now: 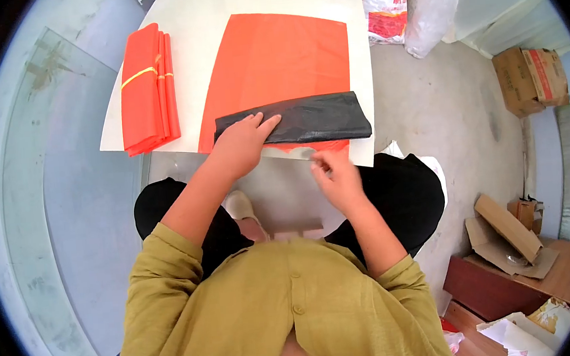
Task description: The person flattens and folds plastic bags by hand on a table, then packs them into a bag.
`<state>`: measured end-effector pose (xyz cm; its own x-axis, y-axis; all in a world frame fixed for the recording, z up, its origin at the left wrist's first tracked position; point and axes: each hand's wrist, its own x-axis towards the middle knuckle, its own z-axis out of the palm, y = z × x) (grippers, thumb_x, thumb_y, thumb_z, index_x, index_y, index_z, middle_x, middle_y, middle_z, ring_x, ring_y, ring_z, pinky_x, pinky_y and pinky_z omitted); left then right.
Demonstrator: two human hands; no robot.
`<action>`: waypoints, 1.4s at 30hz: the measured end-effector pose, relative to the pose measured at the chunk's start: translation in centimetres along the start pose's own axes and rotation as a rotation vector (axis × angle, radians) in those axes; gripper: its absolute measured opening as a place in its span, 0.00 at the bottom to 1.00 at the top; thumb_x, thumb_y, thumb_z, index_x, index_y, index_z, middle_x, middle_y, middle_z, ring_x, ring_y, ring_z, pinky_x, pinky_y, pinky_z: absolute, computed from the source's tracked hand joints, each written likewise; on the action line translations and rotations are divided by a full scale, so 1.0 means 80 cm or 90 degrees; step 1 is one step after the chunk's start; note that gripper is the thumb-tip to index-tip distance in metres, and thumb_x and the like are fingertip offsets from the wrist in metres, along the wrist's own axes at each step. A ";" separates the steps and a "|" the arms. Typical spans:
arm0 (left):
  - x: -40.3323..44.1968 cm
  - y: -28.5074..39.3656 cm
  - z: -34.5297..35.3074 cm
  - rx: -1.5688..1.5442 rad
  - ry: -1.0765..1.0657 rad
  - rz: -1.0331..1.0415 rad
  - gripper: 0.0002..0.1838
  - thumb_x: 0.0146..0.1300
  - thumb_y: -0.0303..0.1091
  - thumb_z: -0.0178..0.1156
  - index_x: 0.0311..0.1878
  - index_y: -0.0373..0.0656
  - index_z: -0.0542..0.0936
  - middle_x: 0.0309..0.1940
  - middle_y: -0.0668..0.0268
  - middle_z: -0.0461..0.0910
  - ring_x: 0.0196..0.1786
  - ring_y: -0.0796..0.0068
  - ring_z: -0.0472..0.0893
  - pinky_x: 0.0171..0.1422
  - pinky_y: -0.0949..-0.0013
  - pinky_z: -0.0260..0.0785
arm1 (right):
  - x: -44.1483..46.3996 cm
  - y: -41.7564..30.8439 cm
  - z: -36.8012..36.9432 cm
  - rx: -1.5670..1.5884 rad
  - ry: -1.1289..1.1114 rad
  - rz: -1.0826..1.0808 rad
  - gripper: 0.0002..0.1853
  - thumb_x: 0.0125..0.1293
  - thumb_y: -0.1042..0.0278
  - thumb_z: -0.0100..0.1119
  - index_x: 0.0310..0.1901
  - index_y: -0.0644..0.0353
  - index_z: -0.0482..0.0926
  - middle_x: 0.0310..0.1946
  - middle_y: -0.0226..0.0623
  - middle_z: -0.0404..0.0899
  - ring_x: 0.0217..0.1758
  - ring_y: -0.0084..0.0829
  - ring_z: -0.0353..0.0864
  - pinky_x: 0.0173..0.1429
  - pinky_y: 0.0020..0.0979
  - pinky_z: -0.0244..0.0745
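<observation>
An orange-red plastic sheet (282, 58) lies spread on the pale table. Across its near end rests a folded black plastic bundle (320, 118), flat and slightly shiny. My left hand (242, 144) presses on the bundle's left part, its fingers stretched out and apart. At the near table edge, just below the bundle, is my right hand (339, 179). Its fingers are curled together beside the sheet's near edge; whatever they pinch is hidden and slightly blurred. A strip of the red sheet shows between the bundle and that hand.
Folded red plastic stacks (147, 88) tied with yellow bands lie on the table's left side. White sacks (384, 3) stand beyond the table's far right. A cardboard box (530, 80) sits by the right wall, and opened cardboard (507, 237) lies on a brown cabinet (488, 289).
</observation>
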<state>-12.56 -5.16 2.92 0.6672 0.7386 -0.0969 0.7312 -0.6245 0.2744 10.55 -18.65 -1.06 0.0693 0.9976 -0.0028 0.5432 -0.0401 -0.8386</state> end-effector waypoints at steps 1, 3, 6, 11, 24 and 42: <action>-0.004 0.004 -0.003 -0.053 -0.013 -0.017 0.35 0.69 0.19 0.53 0.79 0.52 0.71 0.72 0.46 0.76 0.72 0.47 0.78 0.75 0.54 0.72 | -0.009 0.003 0.017 0.215 -0.076 0.173 0.17 0.71 0.70 0.69 0.59 0.63 0.82 0.49 0.38 0.87 0.55 0.34 0.85 0.61 0.37 0.78; -0.009 0.012 -0.015 -0.150 -0.059 -0.045 0.34 0.69 0.19 0.53 0.78 0.51 0.73 0.69 0.47 0.79 0.68 0.49 0.81 0.71 0.55 0.74 | -0.013 0.041 0.048 0.389 -0.072 0.199 0.20 0.78 0.63 0.65 0.64 0.64 0.77 0.55 0.36 0.84 0.57 0.29 0.84 0.63 0.33 0.79; -0.024 0.014 -0.029 -0.308 -0.156 -0.085 0.34 0.66 0.19 0.52 0.77 0.48 0.74 0.68 0.50 0.81 0.63 0.56 0.84 0.67 0.58 0.75 | -0.008 0.042 0.058 0.576 0.001 0.280 0.27 0.79 0.58 0.65 0.70 0.63 0.69 0.61 0.36 0.79 0.60 0.31 0.82 0.67 0.36 0.79; -0.053 0.011 -0.011 -0.775 -0.268 -0.158 0.39 0.59 0.15 0.52 0.78 0.43 0.73 0.65 0.59 0.83 0.59 0.67 0.83 0.65 0.68 0.73 | -0.001 0.032 0.074 0.581 0.167 0.283 0.38 0.76 0.57 0.68 0.78 0.55 0.56 0.65 0.38 0.70 0.67 0.33 0.75 0.70 0.41 0.75; -0.035 0.013 0.034 -1.181 -0.085 -0.338 0.35 0.70 0.24 0.60 0.80 0.38 0.64 0.62 0.57 0.81 0.60 0.67 0.83 0.67 0.61 0.76 | 0.112 -0.023 0.028 0.325 0.284 0.011 0.51 0.65 0.79 0.71 0.82 0.58 0.47 0.71 0.50 0.71 0.69 0.39 0.77 0.75 0.40 0.71; 0.025 0.009 0.042 -0.288 0.165 0.000 0.44 0.66 0.40 0.72 0.81 0.38 0.64 0.82 0.41 0.59 0.83 0.41 0.61 0.84 0.49 0.59 | 0.117 -0.008 0.011 -0.027 0.177 0.079 0.35 0.73 0.72 0.65 0.79 0.64 0.64 0.62 0.50 0.81 0.50 0.38 0.86 0.60 0.37 0.81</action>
<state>-10.21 -5.00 -0.29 0.5681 0.8130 0.1280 0.5586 -0.4951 0.6654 10.12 -9.22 -1.07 0.3598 0.9317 0.0502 0.5500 -0.1683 -0.8180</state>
